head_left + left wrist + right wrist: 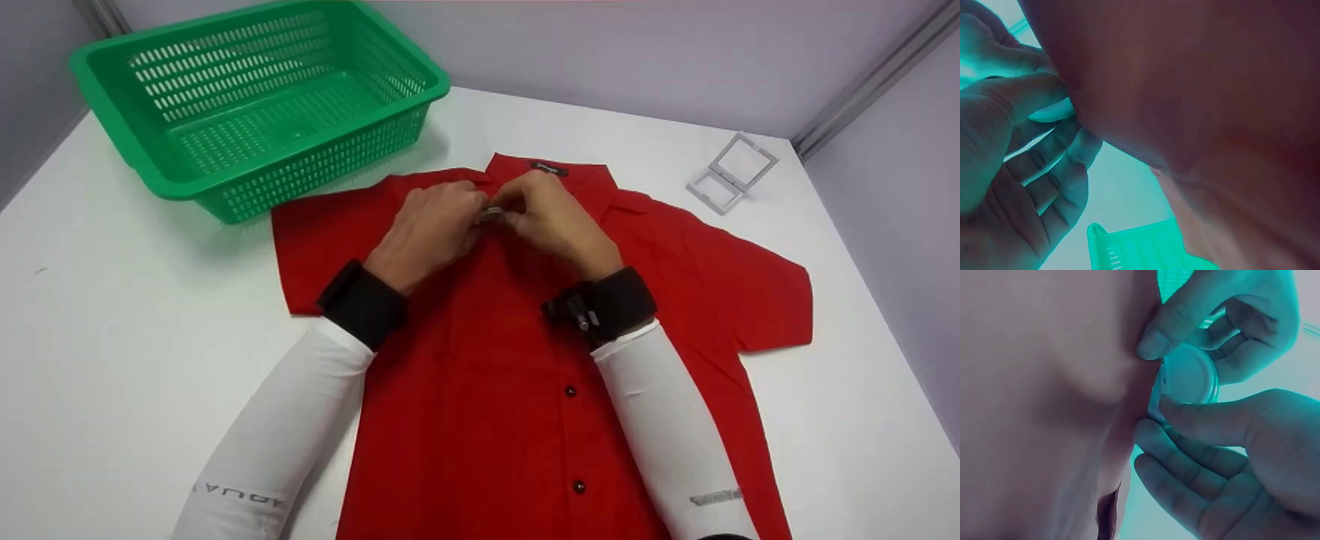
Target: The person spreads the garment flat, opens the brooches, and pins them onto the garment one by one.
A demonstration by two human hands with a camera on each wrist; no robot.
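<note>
A red short-sleeved shirt (pixel 487 390) lies flat and face up on the white table (pixel 112 337), collar towards the far side. Both hands meet just under the collar. My left hand (pixel 469 217) and my right hand (pixel 514 210) pinch a small round pale disc (pixel 491 215) between their fingertips, right at the shirt's front placket. In the right wrist view the disc (pixel 1188 377) sits against a fold of the red fabric (pixel 1044 410), with fingers of both hands curled round its rim. The left wrist view shows mostly fabric (pixel 1202 84) and curled fingers (pixel 1033 169).
A green slotted basket (pixel 322 169) stands at the far left of the table, just beyond the shirt's sleeve; it also shows in the left wrist view (pixel 1140 247). A small metal folding stand (pixel 731 174) sits at the far right. Black buttons (pixel 570 391) run down the placket.
</note>
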